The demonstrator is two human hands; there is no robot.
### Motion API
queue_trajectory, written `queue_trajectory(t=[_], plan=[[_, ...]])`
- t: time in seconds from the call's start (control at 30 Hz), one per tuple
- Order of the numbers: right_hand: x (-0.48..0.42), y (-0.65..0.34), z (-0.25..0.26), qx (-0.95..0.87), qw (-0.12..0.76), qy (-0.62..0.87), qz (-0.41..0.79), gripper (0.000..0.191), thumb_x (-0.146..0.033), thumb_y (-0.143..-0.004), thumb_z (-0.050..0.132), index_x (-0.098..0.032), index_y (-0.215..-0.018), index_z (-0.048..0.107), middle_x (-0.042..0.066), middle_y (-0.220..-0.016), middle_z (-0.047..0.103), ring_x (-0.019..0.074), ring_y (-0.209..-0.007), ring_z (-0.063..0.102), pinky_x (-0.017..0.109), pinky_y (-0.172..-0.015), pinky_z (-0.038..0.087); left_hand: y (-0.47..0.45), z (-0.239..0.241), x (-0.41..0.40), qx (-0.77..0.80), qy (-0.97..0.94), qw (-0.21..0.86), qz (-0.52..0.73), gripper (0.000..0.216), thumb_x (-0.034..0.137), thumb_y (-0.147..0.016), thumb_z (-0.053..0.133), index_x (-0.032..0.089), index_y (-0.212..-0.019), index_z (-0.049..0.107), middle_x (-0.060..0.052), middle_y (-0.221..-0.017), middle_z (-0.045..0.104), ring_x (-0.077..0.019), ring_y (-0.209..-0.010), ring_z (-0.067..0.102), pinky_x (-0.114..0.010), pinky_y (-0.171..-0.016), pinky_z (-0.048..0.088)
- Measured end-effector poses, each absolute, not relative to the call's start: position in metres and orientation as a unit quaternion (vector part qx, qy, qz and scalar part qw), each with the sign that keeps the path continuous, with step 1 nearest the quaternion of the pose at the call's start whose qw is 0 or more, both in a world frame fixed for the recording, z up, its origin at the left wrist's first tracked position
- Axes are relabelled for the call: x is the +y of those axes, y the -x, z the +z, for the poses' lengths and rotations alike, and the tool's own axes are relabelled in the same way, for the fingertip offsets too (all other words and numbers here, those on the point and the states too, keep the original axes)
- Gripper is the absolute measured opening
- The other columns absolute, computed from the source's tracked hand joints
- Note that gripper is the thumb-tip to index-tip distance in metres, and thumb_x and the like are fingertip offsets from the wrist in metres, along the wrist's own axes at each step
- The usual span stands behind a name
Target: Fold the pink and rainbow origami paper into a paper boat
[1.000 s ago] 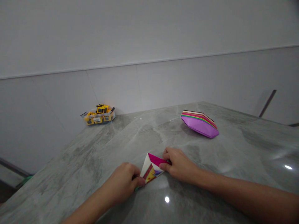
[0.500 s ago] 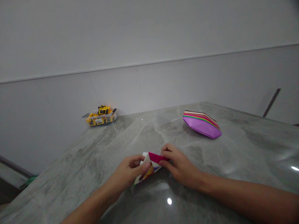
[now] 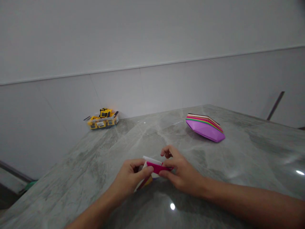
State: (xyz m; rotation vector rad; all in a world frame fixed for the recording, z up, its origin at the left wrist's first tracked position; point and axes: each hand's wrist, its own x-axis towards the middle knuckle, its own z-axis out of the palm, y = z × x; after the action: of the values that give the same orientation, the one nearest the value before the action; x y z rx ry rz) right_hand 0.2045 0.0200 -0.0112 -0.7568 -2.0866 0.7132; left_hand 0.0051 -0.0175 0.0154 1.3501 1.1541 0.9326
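Between my hands is a folded, papery piece (image 3: 155,167) with a magenta band along its upper side, white parts, and a yellow printed patch underneath. My left hand (image 3: 133,175) pinches its left end between thumb and fingers. At the right end of the magenta band, my right hand (image 3: 178,170) grips with thumb and a finger, while its index finger is bent and raised off the piece. The fingers hide both ends, so I cannot make out its whole shape.
Farther right on the grey marbled table (image 3: 95,162) lies a purple object (image 3: 206,129) with layered, many-coloured edges. A clear tray (image 3: 102,122) holding yellow toy vehicle parts stands back left, near the white wall (image 3: 152,86).
The magenta band has come down and now lies lower across the front of the piece. My right index finger has lifted away; a white edge shows behind the band.
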Motion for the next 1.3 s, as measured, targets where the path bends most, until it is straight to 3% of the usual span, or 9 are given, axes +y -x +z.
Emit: queue_trajectory(t=[0.07,0.17,0.3,0.47,0.8,0.9,1.0,1.13,1.3], plan=[[0.021,-0.203,-0.011,-0.796,0.385,0.310,0.350,0.021,-0.027,-0.083,0.061,-0.016,-0.066,0.066,0.008,-0.102,0.054,0.0197,-0.092,0.056,0.036,-0.081,0.047,-0.007,0.012,-0.018,0.506,-0.563,0.515,0.401,0.030,0.043,-0.076,0.067,0.014,-0.073,0.073,0.002,-0.055,0.059,-0.0089,-0.049,0.046,-0.020,-0.048,0.032],[0.024,-0.199,-0.012,-0.690,0.383,0.324,0.521,0.019,-0.035,-0.082,0.062,-0.017,-0.080,0.062,0.002,-0.076,0.061,0.0154,-0.065,0.062,0.031,-0.061,0.051,-0.010,0.007,-0.018,0.516,-0.535,0.509,0.434,0.032,0.044,-0.075,0.068,0.012,-0.076,0.072,-0.001,-0.059,0.063,-0.0099,-0.049,0.049,-0.020,-0.047,0.033],[0.028,-0.196,-0.014,-0.542,0.417,0.344,0.643,0.049,-0.037,-0.069,0.076,-0.018,-0.107,0.052,-0.001,-0.071,0.066,0.0172,-0.054,0.065,0.029,-0.049,0.052,-0.014,-0.002,-0.018,0.514,-0.480,0.518,0.486,0.033,0.046,-0.075,0.069,0.013,-0.079,0.070,-0.001,-0.060,0.065,-0.0120,-0.049,0.054,-0.021,-0.046,0.038],[0.028,-0.198,-0.010,-0.553,0.394,0.337,0.652,0.036,-0.046,-0.071,0.072,-0.011,-0.077,0.064,0.005,-0.064,0.069,0.0156,-0.057,0.066,0.026,-0.054,0.053,-0.019,-0.005,-0.020,0.497,-0.510,0.479,0.514,0.027,0.044,-0.081,0.064,0.016,-0.079,0.063,0.002,-0.065,0.065,-0.0112,-0.055,0.057,-0.020,-0.050,0.043],[0.026,-0.203,-0.002,-0.576,0.401,0.333,0.630,0.043,-0.054,-0.073,0.067,-0.011,-0.074,0.069,0.007,-0.062,0.071,0.0154,-0.054,0.067,0.026,-0.054,0.053,-0.020,-0.005,-0.020,0.494,-0.536,0.439,0.525,0.028,0.041,-0.081,0.064,0.016,-0.071,0.057,0.001,-0.057,0.063,-0.0093,-0.048,0.054,-0.017,-0.045,0.041],[0.026,-0.205,0.000,-0.589,0.404,0.332,0.616,0.043,-0.055,-0.074,0.066,-0.011,-0.072,0.068,0.006,-0.059,0.070,0.0147,-0.051,0.066,0.025,-0.052,0.053,-0.020,-0.002,-0.022,0.493,-0.517,0.459,0.528,0.027,0.041,-0.080,0.065,0.017,-0.089,0.058,0.001,-0.058,0.066,-0.0119,-0.048,0.058,-0.019,-0.045,0.043],[0.027,-0.205,0.000,-0.601,0.407,0.332,0.602,0.044,-0.055,-0.074,0.066,-0.011,-0.072,0.067,0.005,-0.054,0.068,0.0147,-0.048,0.064,0.024,-0.048,0.052,-0.018,0.001,-0.021,0.497,-0.517,0.503,0.482,0.041,0.041,-0.074,0.071,0.015,-0.104,0.057,0.000,-0.057,0.067,-0.0144,-0.047,0.060,-0.021,-0.045,0.045],[0.025,-0.199,-0.005,-0.593,0.394,0.322,0.624,0.046,-0.058,-0.073,0.065,-0.012,-0.076,0.066,0.004,-0.062,0.069,0.0142,-0.052,0.065,0.025,-0.051,0.053,-0.019,0.002,-0.018,0.500,-0.538,0.496,0.463,0.034,0.045,-0.075,0.068,0.011,-0.076,0.064,-0.004,-0.054,0.066,-0.0130,-0.046,0.058,-0.021,-0.046,0.044],[0.016,-0.195,-0.006,-0.635,0.338,0.333,0.610,0.051,-0.063,-0.074,0.060,-0.013,-0.064,0.063,0.004,-0.058,0.066,0.0133,-0.047,0.062,0.024,-0.046,0.050,-0.022,0.001,-0.018,0.494,-0.546,0.524,0.428,0.040,0.052,-0.071,0.068,0.012,-0.067,0.064,-0.005,-0.051,0.066,-0.0152,-0.042,0.057,-0.024,-0.042,0.046]])
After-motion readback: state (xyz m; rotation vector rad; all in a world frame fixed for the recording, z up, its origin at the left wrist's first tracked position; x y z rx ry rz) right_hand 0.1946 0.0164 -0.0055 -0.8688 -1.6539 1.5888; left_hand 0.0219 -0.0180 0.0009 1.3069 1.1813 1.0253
